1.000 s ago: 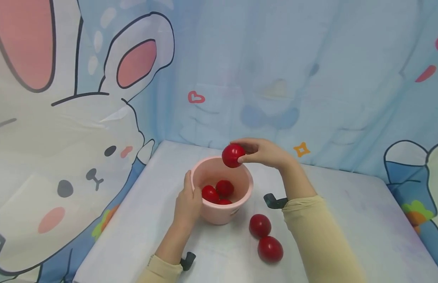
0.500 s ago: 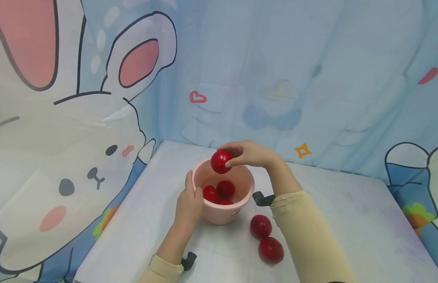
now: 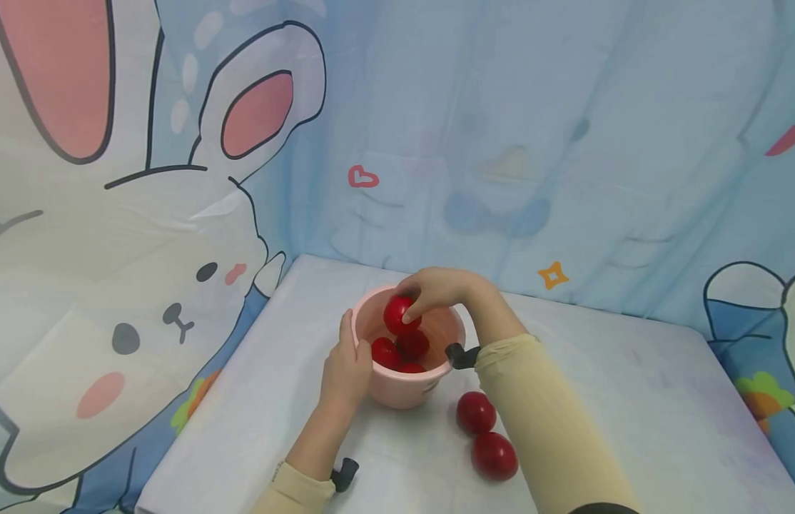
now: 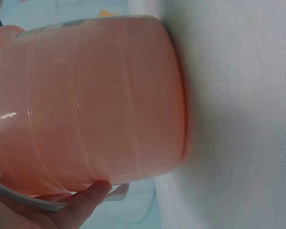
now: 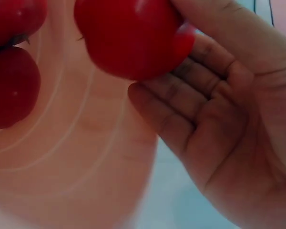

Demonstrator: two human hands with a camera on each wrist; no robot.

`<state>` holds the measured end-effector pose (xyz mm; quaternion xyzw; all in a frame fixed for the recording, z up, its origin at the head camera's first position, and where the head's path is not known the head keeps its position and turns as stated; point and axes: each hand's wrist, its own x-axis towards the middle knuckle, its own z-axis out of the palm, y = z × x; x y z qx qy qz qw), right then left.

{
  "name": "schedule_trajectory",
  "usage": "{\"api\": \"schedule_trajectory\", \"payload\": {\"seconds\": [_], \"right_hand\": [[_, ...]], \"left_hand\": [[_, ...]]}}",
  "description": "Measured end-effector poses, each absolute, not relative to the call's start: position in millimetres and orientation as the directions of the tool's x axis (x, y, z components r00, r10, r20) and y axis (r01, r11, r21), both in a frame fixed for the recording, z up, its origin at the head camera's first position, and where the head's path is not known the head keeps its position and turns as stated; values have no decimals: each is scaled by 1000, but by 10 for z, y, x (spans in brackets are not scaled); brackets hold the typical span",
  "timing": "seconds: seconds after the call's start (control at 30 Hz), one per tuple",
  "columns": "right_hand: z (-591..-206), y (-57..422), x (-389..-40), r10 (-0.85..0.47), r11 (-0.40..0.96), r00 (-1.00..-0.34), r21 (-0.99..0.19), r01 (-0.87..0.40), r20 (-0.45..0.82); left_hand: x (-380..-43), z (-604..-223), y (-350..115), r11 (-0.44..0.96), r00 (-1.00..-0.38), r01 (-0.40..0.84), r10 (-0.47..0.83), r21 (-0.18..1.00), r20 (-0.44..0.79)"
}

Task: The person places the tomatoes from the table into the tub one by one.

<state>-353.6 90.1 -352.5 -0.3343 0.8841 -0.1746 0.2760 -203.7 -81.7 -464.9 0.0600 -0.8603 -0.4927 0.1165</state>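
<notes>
On the white-covered table (image 3: pixel 635 378), the pink bucket (image 3: pixel 400 394) stands upright against my left hand (image 3: pixel 346 368), fingers and thumb wrapped around its side near the rim. I judge it thin, light plastic, smooth enough to slide, so the rim is the surest hold. A pale handle (image 4: pixel 33 201) lies along those left fingers. Inside the bucket's mouth, my right hand (image 3: pixel 439 289) pinches a red fruit (image 3: pixel 395 314) between thumb and fingertips. It looks firm, glossy and probably slippery; I'd cradle it around its widest part without squeezing, as the skin may bruise. Below those fingertips lie three more fruits (image 3: pixel 386 353); nearer me than my right fingers, two loose fruits (image 3: pixel 494 457) rest touching. The bucket's small dark mark (image 3: pixel 429 386) is too tiny to read.
</notes>
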Motion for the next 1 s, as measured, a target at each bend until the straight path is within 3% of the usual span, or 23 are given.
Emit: {"api": "schedule_trajectory", "payload": {"seconds": [0.17,0.47,1.0], "right_hand": [[-3544,802,-3509,-623,780,-642,-409,-473,-447],[-3573,720,-3486,-513,856,-673,-372,-359,-533],[-3529,840,-3463,-661,750,-620,-403,-525,-423]], "left_hand": [[-2040,-4652,-822,509,-965,9,-221,861,141],[-2029,-4633,-813,509,-965,5,-224,861,138],[-2023,-4633,-804,505,-967,-4,-222,863,126]]}}
